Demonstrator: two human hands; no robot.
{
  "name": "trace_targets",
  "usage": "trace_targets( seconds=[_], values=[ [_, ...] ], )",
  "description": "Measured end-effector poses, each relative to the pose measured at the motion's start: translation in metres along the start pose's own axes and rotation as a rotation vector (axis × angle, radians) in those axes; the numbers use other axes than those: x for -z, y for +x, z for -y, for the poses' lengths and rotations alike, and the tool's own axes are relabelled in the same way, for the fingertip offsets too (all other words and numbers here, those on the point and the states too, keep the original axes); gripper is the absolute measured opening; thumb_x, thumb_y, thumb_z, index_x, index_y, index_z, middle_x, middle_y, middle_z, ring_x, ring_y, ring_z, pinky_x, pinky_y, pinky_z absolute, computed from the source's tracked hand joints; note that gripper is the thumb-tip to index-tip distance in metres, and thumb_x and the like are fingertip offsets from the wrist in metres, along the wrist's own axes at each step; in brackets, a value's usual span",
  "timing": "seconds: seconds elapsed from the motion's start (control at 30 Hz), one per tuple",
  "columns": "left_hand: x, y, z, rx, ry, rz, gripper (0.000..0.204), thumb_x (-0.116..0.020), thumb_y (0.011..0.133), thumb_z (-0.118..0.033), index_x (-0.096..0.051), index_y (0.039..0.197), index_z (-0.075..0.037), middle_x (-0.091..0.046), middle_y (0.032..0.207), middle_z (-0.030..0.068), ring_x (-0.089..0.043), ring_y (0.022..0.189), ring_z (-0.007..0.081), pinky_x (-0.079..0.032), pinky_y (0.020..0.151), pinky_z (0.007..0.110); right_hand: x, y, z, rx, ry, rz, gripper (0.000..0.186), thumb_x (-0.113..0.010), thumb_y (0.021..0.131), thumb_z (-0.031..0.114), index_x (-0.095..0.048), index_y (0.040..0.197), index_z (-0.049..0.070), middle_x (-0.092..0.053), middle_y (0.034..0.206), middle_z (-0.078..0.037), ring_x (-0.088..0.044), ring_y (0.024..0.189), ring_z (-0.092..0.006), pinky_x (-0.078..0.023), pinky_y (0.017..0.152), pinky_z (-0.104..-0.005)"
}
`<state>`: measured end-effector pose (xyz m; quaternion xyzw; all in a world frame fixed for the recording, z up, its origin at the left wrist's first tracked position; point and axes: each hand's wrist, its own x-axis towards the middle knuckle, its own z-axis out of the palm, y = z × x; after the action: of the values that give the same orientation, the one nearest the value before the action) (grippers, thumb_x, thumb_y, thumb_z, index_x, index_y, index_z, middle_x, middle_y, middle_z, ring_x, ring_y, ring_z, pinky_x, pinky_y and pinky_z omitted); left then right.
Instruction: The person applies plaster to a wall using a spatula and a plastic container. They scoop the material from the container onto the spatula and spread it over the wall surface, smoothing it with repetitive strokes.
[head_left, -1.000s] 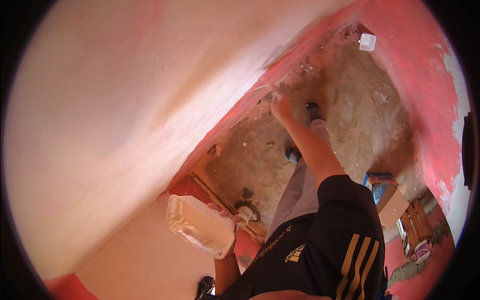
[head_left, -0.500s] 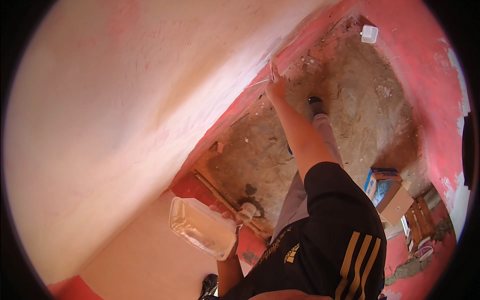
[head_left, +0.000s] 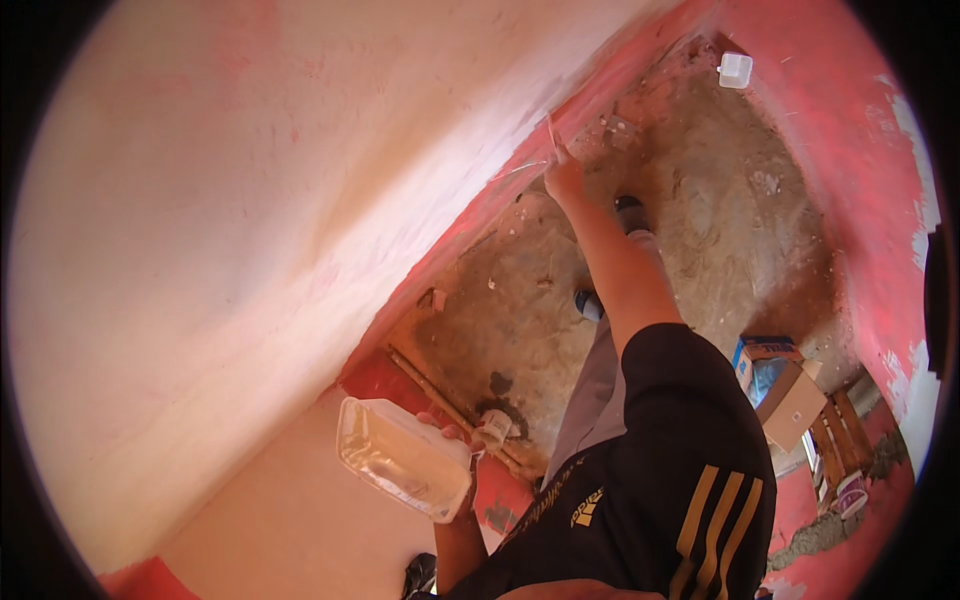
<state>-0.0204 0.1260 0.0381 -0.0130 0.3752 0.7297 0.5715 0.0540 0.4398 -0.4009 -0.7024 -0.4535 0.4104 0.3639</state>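
A shallow plastic tray (head_left: 400, 450) was in the lower left of the frame, tilted, its pale inside facing up; what it held could not be made out. The left hand (head_left: 452, 433) carried it by its right side, the fingers curled over the rim and bent against it. Up at the top centre, the right hand (head_left: 563, 178) was beside the wall, its fingers apparently folded around a thin pale tool (head_left: 550, 130), though they were too small to tell one from another. The tool's tip seemed to meet the pink band (head_left: 620, 80) at the foot of the pale wall (head_left: 250, 250).

The step in hand looked like working that low strip of wall with the tool. The next move probably called for a light, steady stroke along the band, with the tray kept level enough not to spill.

Farther out, a white can (head_left: 492, 430) stood near the left hand on the dirty floor (head_left: 710, 230), a white tub (head_left: 735, 70) lay in the upper right, and a cardboard box (head_left: 792, 405) sat at the lower right.
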Motion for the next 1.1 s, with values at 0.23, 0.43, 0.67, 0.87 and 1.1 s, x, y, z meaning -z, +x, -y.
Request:
trace_targets(
  seconds=[0.23, 0.43, 0.67, 0.87, 1.1],
  values=[
    [0.012, 0.019, 0.004, -0.011, -0.101, 0.016, 0.075, -0.058, 0.093, -0.063, -0.03, 0.157, -0.034, -0.038, 0.152, 0.0144, -0.045, 0.131, 0.0442, -0.034, 0.102, 0.075, 0.011, 0.065, -0.042, -0.052, 0.11, -0.272, 0.052, -0.054, 0.094, 0.012, -0.052, 0.146, 0.014, -0.069, 0.102, -0.026, -0.068, 0.089, -0.0441, -0.054, 0.08, -0.0491],
    [0.019, 0.021, 0.002, 0.029, -0.055, 0.028, 0.069, -0.055, 0.096, -0.06, -0.035, 0.155, -0.031, -0.04, 0.153, 0.0095, -0.046, 0.132, 0.0374, -0.035, 0.104, 0.069, -0.025, 0.038, 0.012, -0.081, -0.067, -0.002, 0.045, -0.055, 0.093, 0.011, -0.059, 0.138, 0.01, -0.07, 0.106, -0.024, -0.068, 0.095, -0.0422, -0.054, 0.084, -0.0487],
    [0.011, 0.029, 0.011, 0.072, -0.058, 0.1, 0.069, -0.055, 0.096, -0.06, -0.034, 0.156, -0.032, -0.04, 0.154, 0.0099, -0.045, 0.132, 0.0382, -0.034, 0.105, 0.07, 0.01, 0.059, -0.003, -0.223, 0.071, -0.134, 0.047, -0.052, 0.094, 0.011, -0.055, 0.141, 0.005, -0.066, 0.123, -0.026, -0.066, 0.109, -0.0401, -0.051, 0.096, -0.0443],
    [0.011, 0.024, 0.02, 0.059, -0.107, 0.068, 0.069, -0.057, 0.095, -0.06, -0.036, 0.155, -0.032, -0.041, 0.152, 0.0094, -0.045, 0.131, 0.0367, -0.034, 0.105, 0.068, 0.016, 0.057, 0.004, -0.052, -0.133, -0.061, 0.05, -0.051, 0.089, 0.005, -0.058, 0.138, 0.003, -0.067, 0.121, -0.025, -0.067, 0.106, -0.0398, -0.053, 0.094, -0.0428],
    [0.033, 0.02, 0.014, -0.018, -0.056, -0.237, 0.065, -0.06, 0.092, -0.058, -0.049, 0.146, -0.024, -0.049, 0.144, 0.0105, -0.047, 0.122, 0.0394, -0.037, 0.102, 0.066, 0.035, 0.075, -0.011, -0.162, 0.06, -0.183, 0.054, -0.05, 0.089, 0.007, -0.054, 0.143, 0.008, -0.069, 0.109, -0.026, -0.067, 0.097, -0.0431, -0.053, 0.084, -0.0484]
  ],
)
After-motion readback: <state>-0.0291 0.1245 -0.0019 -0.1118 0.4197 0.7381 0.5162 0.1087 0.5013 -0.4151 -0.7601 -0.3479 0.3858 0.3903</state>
